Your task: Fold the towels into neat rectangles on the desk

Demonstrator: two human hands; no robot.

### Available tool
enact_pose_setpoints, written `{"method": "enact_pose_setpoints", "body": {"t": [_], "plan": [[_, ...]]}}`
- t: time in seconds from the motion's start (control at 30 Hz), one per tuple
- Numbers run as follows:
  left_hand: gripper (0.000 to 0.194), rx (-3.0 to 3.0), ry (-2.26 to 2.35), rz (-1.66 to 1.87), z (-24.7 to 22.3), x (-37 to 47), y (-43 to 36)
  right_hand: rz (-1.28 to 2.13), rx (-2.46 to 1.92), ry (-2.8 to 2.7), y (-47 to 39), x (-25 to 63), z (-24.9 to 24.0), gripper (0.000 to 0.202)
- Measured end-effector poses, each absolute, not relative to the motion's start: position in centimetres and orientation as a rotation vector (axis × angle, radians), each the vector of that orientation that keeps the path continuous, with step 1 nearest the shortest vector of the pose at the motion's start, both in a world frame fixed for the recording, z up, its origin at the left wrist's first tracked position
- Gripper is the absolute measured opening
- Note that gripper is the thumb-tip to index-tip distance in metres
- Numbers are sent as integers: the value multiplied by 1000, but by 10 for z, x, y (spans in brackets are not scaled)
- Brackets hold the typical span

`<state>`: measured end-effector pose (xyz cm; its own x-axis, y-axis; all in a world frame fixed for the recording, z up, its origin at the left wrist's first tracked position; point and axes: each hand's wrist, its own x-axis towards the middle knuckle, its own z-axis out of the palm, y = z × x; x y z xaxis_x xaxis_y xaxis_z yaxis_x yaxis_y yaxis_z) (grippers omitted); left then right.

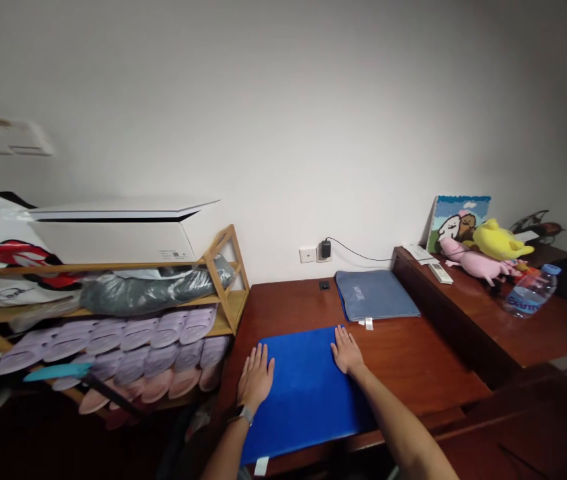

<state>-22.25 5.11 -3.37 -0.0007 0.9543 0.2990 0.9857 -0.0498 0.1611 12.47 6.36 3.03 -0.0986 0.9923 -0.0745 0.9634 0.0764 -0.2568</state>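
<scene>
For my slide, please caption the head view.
Left hand and right hand touching a blue rectangular cloth on a brown wooden desk.

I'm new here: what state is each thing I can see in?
Left hand: open, palm down at the blue cloth's left edge
Right hand: open, palm down at its far right corner
Blue cloth: lying flat
Grey-blue cloth: folded, lying flat
Charger: plugged in, cable attached
Bottle: capped
Purple slippers: lined up in rows
</scene>
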Motion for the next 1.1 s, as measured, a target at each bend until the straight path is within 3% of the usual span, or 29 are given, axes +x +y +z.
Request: {"method": "enact_pose_setpoints", "body": {"t": [0.4,0.73,1.1], "plan": [[71,-2195,-1887,-634,-20,-206,52,297,-1971,-2182,9,128,12,69],[59,-2626,-1551,-534,-15,-40,20,299,-1941,-2191,9,130,15,69],[69,-2165,-2026,-524,-40,-209,-5,325,-1980,-2165,11,128,18,68]]}}
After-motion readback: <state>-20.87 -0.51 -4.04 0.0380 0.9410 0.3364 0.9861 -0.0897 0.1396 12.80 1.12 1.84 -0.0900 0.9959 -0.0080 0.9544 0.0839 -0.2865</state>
